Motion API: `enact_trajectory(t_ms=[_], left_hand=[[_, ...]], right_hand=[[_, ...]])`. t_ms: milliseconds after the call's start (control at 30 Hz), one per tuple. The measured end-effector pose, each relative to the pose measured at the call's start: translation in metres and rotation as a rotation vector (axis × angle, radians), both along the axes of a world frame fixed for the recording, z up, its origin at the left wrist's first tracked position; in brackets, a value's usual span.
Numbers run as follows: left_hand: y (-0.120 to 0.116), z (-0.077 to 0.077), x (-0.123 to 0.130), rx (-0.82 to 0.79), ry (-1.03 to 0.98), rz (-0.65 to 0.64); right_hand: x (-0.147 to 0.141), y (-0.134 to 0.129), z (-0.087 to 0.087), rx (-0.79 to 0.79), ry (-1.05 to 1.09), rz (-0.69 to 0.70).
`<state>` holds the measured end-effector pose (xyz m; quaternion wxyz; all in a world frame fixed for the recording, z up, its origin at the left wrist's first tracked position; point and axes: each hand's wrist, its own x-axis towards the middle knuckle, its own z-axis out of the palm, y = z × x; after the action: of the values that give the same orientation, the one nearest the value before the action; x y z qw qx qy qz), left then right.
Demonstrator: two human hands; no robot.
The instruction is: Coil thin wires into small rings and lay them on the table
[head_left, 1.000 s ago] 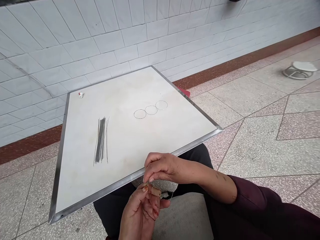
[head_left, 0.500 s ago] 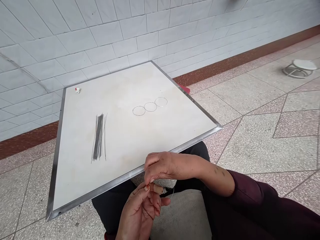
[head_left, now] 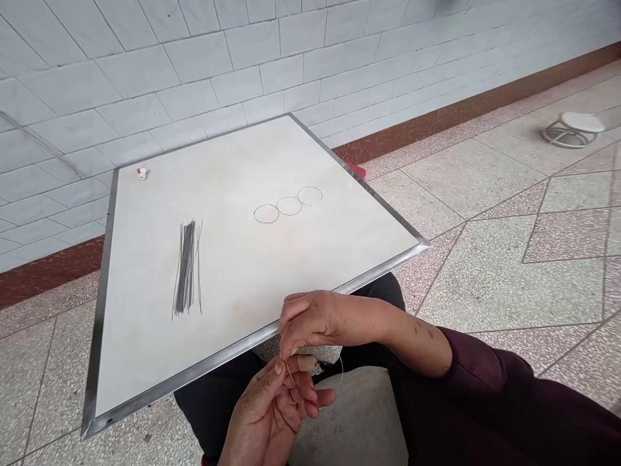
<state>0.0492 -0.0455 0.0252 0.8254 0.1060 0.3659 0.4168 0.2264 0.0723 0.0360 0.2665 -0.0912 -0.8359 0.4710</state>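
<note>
My left hand (head_left: 272, 401), palm up over my lap, pinches a thin wire (head_left: 290, 374) between thumb and index finger. Tan tape (head_left: 306, 362) wraps one of its fingers. From above, my right hand (head_left: 308, 321) closes its fingertips on the same wire, close to the left thumb. A curved length of the wire shows right of the hands, below the right wrist. On the white table (head_left: 233, 272) lies a bundle of straight dark wires (head_left: 185, 268), a few loose at its sides. Farther right, three wire rings (head_left: 290, 206) lie in a touching row.
A metal edge (head_left: 194, 383) frames the table, its near side just in front of my hands. A small white-and-red object (head_left: 143, 173) sits at the far left corner. Tiled wall (head_left: 194, 58) stands behind. A white stool (head_left: 575, 128) is on the floor at right.
A short end of wire now shows below the pinching fingertips, and the curved length at right bows out farther. Both hands stay close together; the view has shifted slightly.
</note>
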Motion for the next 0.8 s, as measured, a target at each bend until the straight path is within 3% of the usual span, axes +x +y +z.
enact_trajectory(t_ms=[267,533,800], left_hand=[[-0.0017,-0.0069,-0.0020,-0.063,-0.006,-0.015],[-0.0038,-0.0057,0.0002,0.005,0.020,0.018],[-0.0067,-0.0075,0.0046,0.107,-0.076,0.055]], right_hand=[[-0.0001,0.0033,0.0028,0.018,0.007,0.074],[0.0024,-0.0001,0.0055,-0.048,-0.063,0.015],[0.0031,-0.0029,0.0090,-0.106,-0.065,-0.012]])
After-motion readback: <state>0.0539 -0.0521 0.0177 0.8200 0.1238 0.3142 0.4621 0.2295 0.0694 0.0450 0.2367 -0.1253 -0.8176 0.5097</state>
